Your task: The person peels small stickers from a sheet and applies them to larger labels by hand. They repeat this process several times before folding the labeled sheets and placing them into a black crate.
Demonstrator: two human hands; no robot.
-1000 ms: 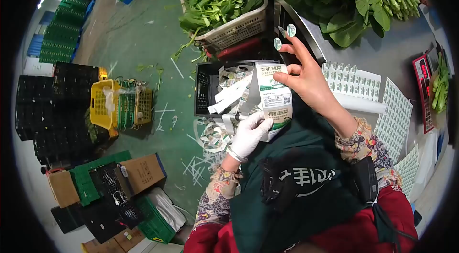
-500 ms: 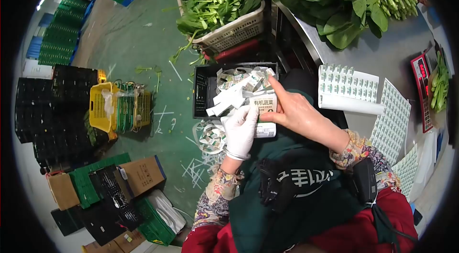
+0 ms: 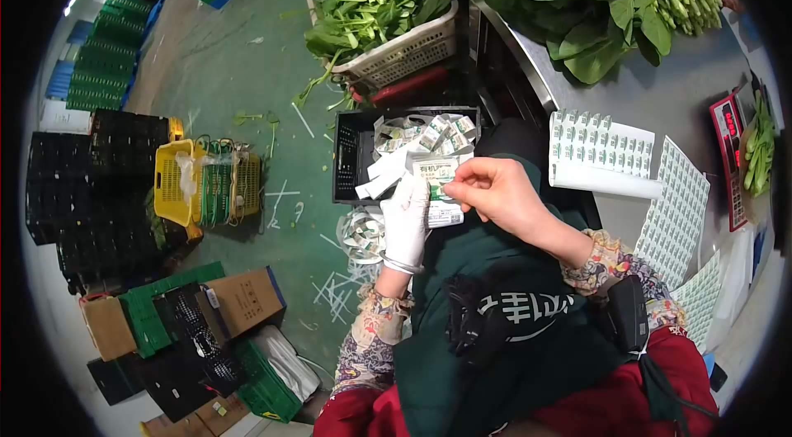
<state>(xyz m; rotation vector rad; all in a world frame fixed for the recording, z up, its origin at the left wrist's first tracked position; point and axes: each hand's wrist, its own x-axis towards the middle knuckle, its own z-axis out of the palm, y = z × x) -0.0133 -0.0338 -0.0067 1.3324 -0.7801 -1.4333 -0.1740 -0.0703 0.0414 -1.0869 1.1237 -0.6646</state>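
My left hand point(image 3: 406, 218), in a white glove, is closed on a printed label band point(image 3: 442, 214) with green and black print. Bare, my right hand point(image 3: 499, 193) is pinched at the label's right side; whatever lies between its fingertips is too small to make out. Just beyond the hands, a black crate point(image 3: 351, 158) holds many folded label bands point(image 3: 445, 133). White strips point(image 3: 381, 177) stick out over its near edge beside my left hand.
Leafy greens point(image 3: 590, 8) lie on the metal table point(image 3: 536, 78), with sticker sheets point(image 3: 601, 146) and a red scale point(image 3: 728, 152) nearer. A beige crate point(image 3: 404, 53) of greens stands beyond the black one. Yellow basket point(image 3: 177, 181) and stacked black crates point(image 3: 99, 189) stand left.
My right hand has drawn its spread fingers into a pinch and lowered slightly. My left hand has turned more upright, and the label has shifted slightly left.
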